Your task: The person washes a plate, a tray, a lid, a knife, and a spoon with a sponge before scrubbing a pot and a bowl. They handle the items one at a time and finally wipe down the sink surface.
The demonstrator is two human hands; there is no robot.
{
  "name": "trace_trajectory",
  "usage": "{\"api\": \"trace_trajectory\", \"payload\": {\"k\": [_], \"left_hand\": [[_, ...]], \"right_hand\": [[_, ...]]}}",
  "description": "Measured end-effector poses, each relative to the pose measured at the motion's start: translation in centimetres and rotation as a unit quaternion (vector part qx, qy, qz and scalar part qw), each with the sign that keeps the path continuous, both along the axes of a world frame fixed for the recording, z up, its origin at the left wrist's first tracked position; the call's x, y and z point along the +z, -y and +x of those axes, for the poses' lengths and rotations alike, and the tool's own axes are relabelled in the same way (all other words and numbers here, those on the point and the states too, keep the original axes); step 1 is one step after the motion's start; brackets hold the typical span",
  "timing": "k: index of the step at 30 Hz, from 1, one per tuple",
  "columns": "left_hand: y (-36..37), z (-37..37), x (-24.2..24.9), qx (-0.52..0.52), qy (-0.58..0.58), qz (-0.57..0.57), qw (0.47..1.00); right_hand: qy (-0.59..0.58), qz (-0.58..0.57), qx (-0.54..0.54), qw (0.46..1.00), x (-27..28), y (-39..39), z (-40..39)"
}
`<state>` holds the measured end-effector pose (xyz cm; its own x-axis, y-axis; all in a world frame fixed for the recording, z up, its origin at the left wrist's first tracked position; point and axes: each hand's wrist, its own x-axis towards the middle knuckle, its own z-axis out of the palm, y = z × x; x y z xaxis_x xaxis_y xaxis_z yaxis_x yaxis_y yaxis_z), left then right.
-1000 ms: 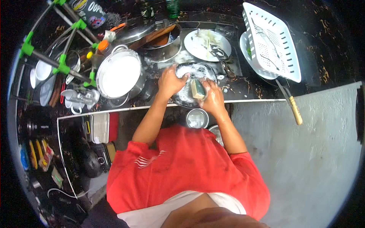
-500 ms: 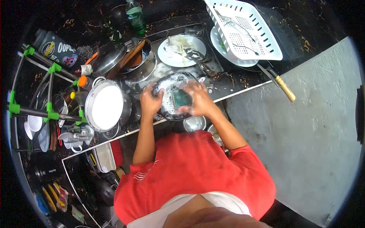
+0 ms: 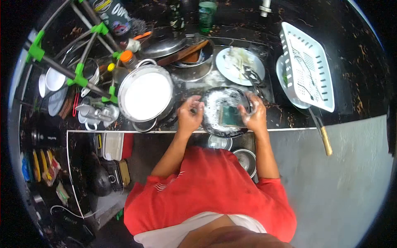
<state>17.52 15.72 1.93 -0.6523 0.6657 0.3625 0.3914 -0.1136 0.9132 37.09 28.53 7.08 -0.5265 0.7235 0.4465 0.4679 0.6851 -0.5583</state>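
Over the sink, the left hand (image 3: 189,115) grips a round, dark, suds-filled pan (image 3: 223,110) by its rim; the right hand (image 3: 255,112) presses a green sponge (image 3: 230,116) inside; beside them, a lidded steel pot (image 3: 145,97).

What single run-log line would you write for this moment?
left hand: grips rim of soapy pan | right hand: holds green sponge on pan | nearby: lidded pot, dirty plate, white basket

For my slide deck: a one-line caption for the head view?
Left hand steadies a soapy dark pan while right hand presses a green sponge into it.
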Motion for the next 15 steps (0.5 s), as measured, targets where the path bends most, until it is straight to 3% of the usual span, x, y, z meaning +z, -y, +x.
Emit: {"api": "trace_trajectory", "payload": {"k": [3, 9, 15], "left_hand": [[0.8, 0.2, 0.4, -0.02, -0.002, -0.008, 1.0], [2.3, 0.2, 0.4, -0.12, 0.062, -0.055, 0.989], [2.1, -0.9, 0.5, -0.189, 0.035, 0.006, 0.981]], "right_hand": [[-0.012, -0.01, 0.027, 1.0, 2.6, -1.1, -4.0], [0.01, 0.114, 0.185, 0.976, 7.1, -2.8, -17.2], [0.146, 0.245, 0.23, 0.93, 4.1, -5.4, -26.5]]}}
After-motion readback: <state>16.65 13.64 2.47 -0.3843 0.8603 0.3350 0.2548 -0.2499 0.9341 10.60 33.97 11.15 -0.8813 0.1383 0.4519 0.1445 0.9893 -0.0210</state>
